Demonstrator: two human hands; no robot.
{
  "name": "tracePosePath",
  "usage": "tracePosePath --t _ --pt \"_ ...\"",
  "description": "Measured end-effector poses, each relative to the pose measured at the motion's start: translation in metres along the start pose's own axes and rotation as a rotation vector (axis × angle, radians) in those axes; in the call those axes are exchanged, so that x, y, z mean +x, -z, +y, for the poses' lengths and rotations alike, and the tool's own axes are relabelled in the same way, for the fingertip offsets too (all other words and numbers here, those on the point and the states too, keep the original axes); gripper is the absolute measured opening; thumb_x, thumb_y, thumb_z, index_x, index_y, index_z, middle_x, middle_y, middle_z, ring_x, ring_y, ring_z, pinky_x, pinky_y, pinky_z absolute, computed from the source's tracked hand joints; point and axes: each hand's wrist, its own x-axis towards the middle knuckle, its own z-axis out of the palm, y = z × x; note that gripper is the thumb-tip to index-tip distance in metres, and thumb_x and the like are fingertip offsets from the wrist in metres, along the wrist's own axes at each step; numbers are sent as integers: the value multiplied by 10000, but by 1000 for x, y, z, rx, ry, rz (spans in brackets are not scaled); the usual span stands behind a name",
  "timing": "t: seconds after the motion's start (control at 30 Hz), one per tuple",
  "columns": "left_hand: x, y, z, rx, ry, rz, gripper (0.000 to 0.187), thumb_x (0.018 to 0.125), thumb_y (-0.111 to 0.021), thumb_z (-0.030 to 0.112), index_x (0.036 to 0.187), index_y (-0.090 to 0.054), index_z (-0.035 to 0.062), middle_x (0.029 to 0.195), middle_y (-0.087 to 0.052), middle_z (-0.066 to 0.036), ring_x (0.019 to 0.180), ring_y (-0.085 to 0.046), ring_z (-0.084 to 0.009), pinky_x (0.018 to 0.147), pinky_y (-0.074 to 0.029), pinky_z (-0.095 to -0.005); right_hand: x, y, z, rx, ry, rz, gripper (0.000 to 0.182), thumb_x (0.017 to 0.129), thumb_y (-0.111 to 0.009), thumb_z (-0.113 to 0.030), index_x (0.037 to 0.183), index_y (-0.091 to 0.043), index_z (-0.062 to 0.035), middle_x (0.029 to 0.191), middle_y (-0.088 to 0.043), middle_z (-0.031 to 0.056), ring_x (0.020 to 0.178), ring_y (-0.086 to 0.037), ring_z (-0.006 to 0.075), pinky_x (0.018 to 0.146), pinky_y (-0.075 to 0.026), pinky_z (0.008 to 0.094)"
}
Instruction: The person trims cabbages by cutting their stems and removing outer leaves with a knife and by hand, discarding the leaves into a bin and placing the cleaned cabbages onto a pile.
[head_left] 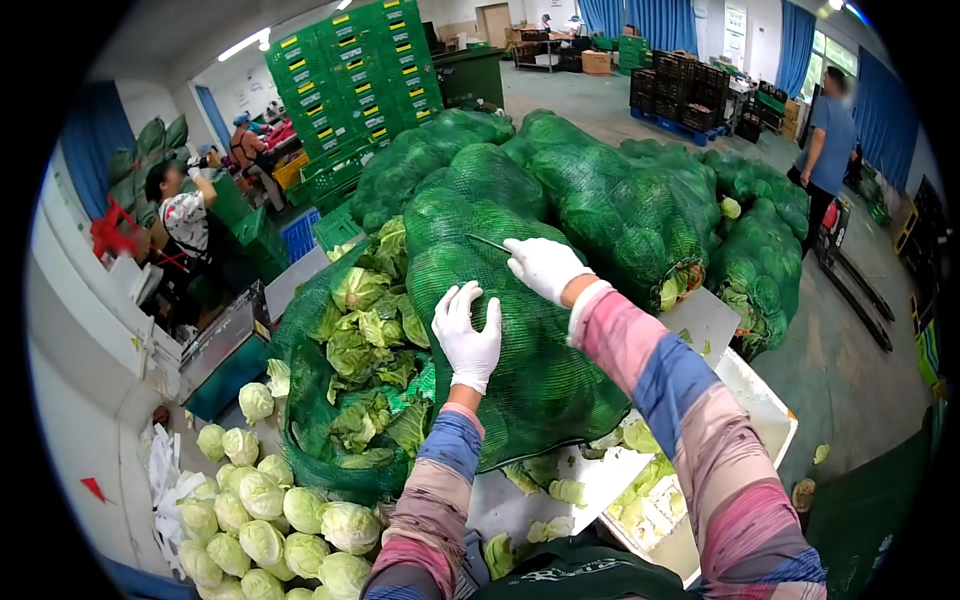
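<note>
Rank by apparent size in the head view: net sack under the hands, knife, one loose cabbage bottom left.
1. Net sack, largest.
2. Loose cabbage.
3. Knife in the right hand, smallest; only its thin blade shows.

Trimmed cabbages point(268, 520) piled lower left; green crates point(355, 75) stacked behind; white bin point(770, 420) right

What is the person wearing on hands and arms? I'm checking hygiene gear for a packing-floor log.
Both hands, left hand and right hand, wear white, thin, close-fitting gloves. Both arms are in long knit sleeves with broad stripes of pink, blue, grey and tan, cuffs meeting the gloves.
</note>
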Motion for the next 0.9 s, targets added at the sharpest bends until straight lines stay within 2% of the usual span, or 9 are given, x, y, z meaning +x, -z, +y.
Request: tracePosePath --t 0.2,0.23,0.3,0.4,0.47,0.57,0.77,0.83,0.9 --pt "-2 4 -8 -28 -39 22 163 838 -667 166 982 -657 91 1083 -667 -32 1126 -530 -261 964 -384 -393 -52 3 36 -246 -11 -73 218 922 -427 -148 1015 -589 -36 832 -670 186 782 -661 369 669 -534 460" --pt "-3 4 -10 -27 -47 25 150 851 -654 154 987 -658 91 1087 -666 -32 1127 -527 -260 960 -387 -390 -70 17 47 -267 -130 -172 213 913 -445 -155 1015 -590 -38 853 -671 188 795 -663 362 671 -535 465" --pt "-4 2 -13 -69 -39 29 169 837 -665 159 990 -660 90 1103 -663 -33 1129 -525 -265 973 -384 -394 -115 39 74 -153 -153 -176 284 900 -464 -204 1095 -612 -60 880 -672 191 820 -650 382 744 -524 467" --pt "-3 -2 -13 -101 -33 50 198 823 -672 160 1010 -662 94 1091 -661 -31 1129 -526 -261 981 -381 -397 -138 87 60 -14 -289 -311 336 879 -496 -248 1121 -639 -65 943 -667 210 867 -639 387 806 -507 471" --pt "-4 -2 -12 -90 -38 48 196 828 -668 161 1013 -664 96 1082 -660 -30 1132 -526 -258 981 -381 -396 -134 71 56 77 -237 -90 373 894 -523 -263 1204 -607 -72 886 -657 229 848 -639 383 771 -506 439" --pt "-4 0 -12 -59 -32 17 178 847 -655 164 1013 -655 102 1113 -658 -21 1158 -512 -252 1000 -355 -400 -100 37 36 118 -343 -107 331 919 -495 -304 1167 -618 -123 967 -670 193 903 -641 374 812 -513 464" --pt "-5 0 -15 -69 -47 7 129 870 -623 147 989 -646 101 1131 -662 -17 1163 -508 -250 1005 -350 -402 -61 -7 20 115 -386 -93 280 909 -494 -252 1022 -644 -44 966 -666 219 912 -639 391 804 -513 464" --pt "-6 0 -17 -100 -29 16 126 877 -613 136 988 -652 94 1123 -663 -17 1159 -509 -252 994 -364 -403 -77 -9 30 163 -353 -128 286 885 -506 -237 979 -663 -18 974 -662 232 913 -640 398 816 -511 463" --pt "-4 -1 -19 -114 -39 20 123 879 -609 130 987 -655 91 1119 -663 -20 1157 -510 -251 990 -370 -403 -113 44 24 131 -368 -310 289 852 -518 -227 958 -667 -3 958 -661 245 903 -644 402 826 -511 460"
